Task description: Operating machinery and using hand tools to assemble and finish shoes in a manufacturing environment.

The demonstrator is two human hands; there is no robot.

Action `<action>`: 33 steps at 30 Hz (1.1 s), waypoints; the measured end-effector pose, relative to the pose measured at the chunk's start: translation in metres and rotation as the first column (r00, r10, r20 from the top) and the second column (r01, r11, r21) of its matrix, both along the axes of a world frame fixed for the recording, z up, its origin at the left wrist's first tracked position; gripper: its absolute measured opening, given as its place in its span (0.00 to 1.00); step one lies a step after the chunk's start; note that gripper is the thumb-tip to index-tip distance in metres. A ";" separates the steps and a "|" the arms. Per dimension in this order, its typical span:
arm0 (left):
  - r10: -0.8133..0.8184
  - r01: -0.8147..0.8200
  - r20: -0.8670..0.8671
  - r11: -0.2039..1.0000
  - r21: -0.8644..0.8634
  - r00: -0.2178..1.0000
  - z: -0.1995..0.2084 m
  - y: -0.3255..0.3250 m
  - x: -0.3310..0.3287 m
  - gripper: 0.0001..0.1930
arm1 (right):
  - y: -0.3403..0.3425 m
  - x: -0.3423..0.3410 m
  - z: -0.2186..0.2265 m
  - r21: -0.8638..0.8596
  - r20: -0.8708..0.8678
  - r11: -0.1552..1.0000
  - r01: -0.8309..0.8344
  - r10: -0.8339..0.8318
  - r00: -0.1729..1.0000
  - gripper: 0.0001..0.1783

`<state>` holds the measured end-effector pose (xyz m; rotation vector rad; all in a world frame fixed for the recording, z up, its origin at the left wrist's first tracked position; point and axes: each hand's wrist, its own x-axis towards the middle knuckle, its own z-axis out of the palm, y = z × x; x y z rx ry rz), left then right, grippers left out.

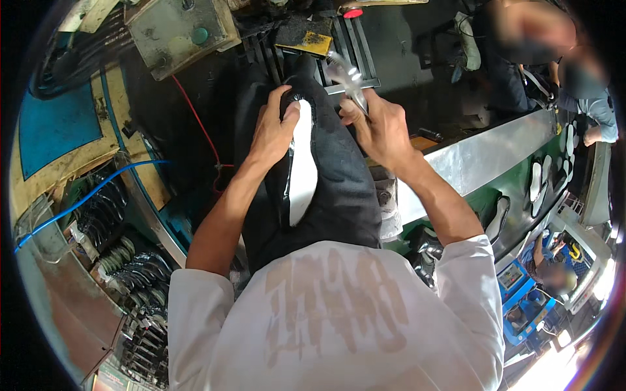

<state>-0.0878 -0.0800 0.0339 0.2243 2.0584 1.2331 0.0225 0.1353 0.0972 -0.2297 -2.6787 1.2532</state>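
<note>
Upper centre: left hand [272, 130] clamps white-bottomed shoe [302, 171]; right hand [386, 135] grips blurred metal tool [347, 77]. Likely working the toe end; next stroke needs shoe steady.

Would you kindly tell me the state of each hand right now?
Left hand: closed, holding one end of a black-and-white shoe.
Right hand: closed, holding a metal tool, its head blurred.

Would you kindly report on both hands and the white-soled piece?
Left hand gripping far end of white-soled piece. Right hand holding metal tool, blurred, apart from piece. Piece on dark trousers, white side up. Nothing seen between tool and piece.
</note>
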 end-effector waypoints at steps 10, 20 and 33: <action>-0.194 0.177 0.095 0.970 0.164 0.977 -0.004 -0.025 -0.004 0.58 | -0.020 -0.016 0.010 -0.049 0.105 0.987 -0.154 0.159 0.982 0.21; -0.198 0.201 -0.036 0.969 0.143 0.980 -0.012 -0.028 0.000 0.56 | -0.031 -0.006 -0.017 -0.042 0.207 0.991 -0.123 0.129 0.970 0.20; -0.035 0.025 -0.053 0.983 -0.181 0.998 0.050 -0.068 0.123 0.46 | -0.022 0.125 -0.040 -0.326 0.468 0.843 0.427 -0.249 0.848 0.26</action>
